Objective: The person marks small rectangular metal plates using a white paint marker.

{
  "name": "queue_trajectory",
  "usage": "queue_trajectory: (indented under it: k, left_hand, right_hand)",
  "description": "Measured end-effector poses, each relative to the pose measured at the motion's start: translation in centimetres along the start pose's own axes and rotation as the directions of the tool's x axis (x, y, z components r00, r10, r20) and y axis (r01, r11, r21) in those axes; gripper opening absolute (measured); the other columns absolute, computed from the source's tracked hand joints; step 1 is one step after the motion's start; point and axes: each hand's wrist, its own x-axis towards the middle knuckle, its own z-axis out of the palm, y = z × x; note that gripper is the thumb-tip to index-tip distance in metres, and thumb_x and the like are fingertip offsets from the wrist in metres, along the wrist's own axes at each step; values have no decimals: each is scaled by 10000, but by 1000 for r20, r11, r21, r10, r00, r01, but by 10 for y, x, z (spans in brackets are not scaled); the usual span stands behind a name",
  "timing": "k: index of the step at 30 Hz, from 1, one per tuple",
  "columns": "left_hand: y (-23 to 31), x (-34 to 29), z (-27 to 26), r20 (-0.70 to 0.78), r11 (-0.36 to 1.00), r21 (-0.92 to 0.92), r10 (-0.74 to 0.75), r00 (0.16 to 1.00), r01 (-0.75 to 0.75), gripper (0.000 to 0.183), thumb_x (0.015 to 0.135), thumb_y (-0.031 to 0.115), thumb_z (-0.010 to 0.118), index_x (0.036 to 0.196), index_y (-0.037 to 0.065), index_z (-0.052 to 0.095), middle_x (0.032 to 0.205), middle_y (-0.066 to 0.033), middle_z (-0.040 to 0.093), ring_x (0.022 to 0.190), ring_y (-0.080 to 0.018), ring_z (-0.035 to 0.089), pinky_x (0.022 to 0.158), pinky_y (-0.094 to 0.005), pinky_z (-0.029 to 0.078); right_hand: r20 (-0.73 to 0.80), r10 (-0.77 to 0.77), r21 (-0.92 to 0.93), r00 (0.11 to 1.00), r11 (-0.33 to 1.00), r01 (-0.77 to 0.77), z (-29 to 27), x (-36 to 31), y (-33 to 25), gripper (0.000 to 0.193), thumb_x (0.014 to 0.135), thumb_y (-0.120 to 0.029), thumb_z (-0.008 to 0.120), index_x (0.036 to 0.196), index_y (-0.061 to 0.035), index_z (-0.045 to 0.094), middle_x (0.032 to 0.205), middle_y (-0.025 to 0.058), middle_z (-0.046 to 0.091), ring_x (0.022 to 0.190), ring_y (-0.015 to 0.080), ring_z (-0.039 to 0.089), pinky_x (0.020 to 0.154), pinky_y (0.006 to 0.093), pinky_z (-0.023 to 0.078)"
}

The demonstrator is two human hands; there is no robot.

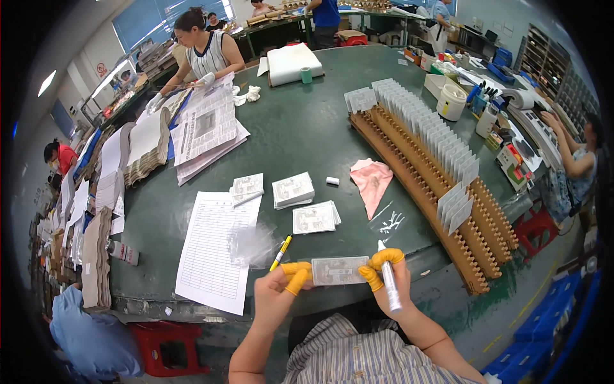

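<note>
A thin grey rectangular plate point(339, 271) with a fine picture on it is held level at the table's near edge. My left hand point(279, 289) pinches its left end, thumb and forefinger in yellow finger cots. At its right end, my right hand point(398, 276), also in yellow finger cots, grips the plate's edge and holds a slanting white marker pen point(389, 288). Beyond lie stacks of similar plates: one at the left point(248, 185), a thicker middle stack point(292, 190) and a nearer stack point(314, 219). A yellow marker point(280, 252) rests beside my left hand.
A lined paper form point(214, 256) lies at left, with clear plastic sleeves point(251, 244) over its edge. A pink cloth point(370, 182) and small white cylinder point(332, 181) lie ahead. Notched wooden racks point(419, 195) hold several upright plates point(422, 125) at right. A co-worker handles newspaper sheets point(206, 121).
</note>
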Motion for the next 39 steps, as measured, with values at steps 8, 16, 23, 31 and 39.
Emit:
queue_trajectory:
  k: [8, 16, 23, 31, 39]
  left_hand:
    - [-3, 28, -46, -305, 385, 909, 362, 881, 157, 325, 820, 81, 602, 1112, -46, 540, 1042, -165, 607, 982, -293, 580, 859, -375, 427]
    - [-10, 2, 5, -54, 856, 278, 467, 882, -436, 489, 799, 146, 665, 1204, -42, 465, 1239, -166, 491, 1175, -273, 433, 1015, -415, 289]
    - [-18, -18, 38, -61, 961, -127, 239, 969, -245, 189, 816, -13, 611, 998, -59, 598, 939, -124, 654, 871, -199, 629, 813, -294, 483]
    - [-12, -21, 42, 114, 855, 364, 353, 929, -370, 175, 761, 1, 648, 935, 15, 647, 860, -94, 656, 730, -184, 634, 645, -247, 483]
    - [-19, -22, 48, 261, 668, 507, 484, 835, -545, 262, 677, 3, 664, 934, 51, 656, 778, -68, 629, 585, -212, 584, 508, -270, 451]
  right_hand:
    - [106, -435, 78, 894, 900, 428, -15, -2, 3, 121, 902, -73, 477, 862, 20, 542, 874, 130, 545, 813, 279, 637, 732, 372, 542]
    - [211, -415, 293, 885, 891, 348, -21, -11, 9, 505, 925, -443, 420, 897, 59, 464, 856, 203, 558, 789, 304, 628, 662, 336, 504]
    - [153, -544, 43, 825, 838, 545, -19, 5, -11, 260, 829, -133, 642, 955, -104, 416, 907, 185, 627, 792, 237, 628, 746, 337, 470]
    - [397, -455, -184, 797, 811, 555, -35, 2, -35, 455, 831, -511, 544, 874, -73, 657, 842, 54, 668, 647, 210, 594, 588, 311, 459]
    - [270, -414, -168, 869, 869, 466, -35, -4, -32, 109, 798, -138, 610, 730, -54, 617, 686, 47, 607, 524, 185, 503, 493, 302, 379]
